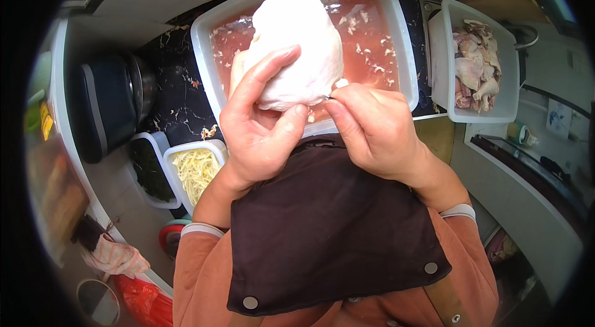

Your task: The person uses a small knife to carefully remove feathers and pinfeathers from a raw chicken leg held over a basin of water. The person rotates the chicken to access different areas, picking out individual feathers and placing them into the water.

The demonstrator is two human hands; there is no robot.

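Observation:
A large pale piece of raw poultry (297, 43), overexposed to near white, is held up over a white plastic tub (403, 39). My left hand (265, 113) grips its lower left side, with some fingers hidden behind it. At its lower right edge, my right hand (372, 127) pinches something small and dark between thumb and forefinger; what it is cannot be told. Reddish water (372, 48) with floating whitish scraps fills much of the tub.
On the right stands a white tub (441, 62) of raw chicken pieces (479, 67) beside a curved metal tap (530, 36). To the left are a container of pale yellow shreds (195, 171), one of dark greens (149, 169), and a dark appliance (104, 108). A striped cloth (116, 257) hangs lower left.

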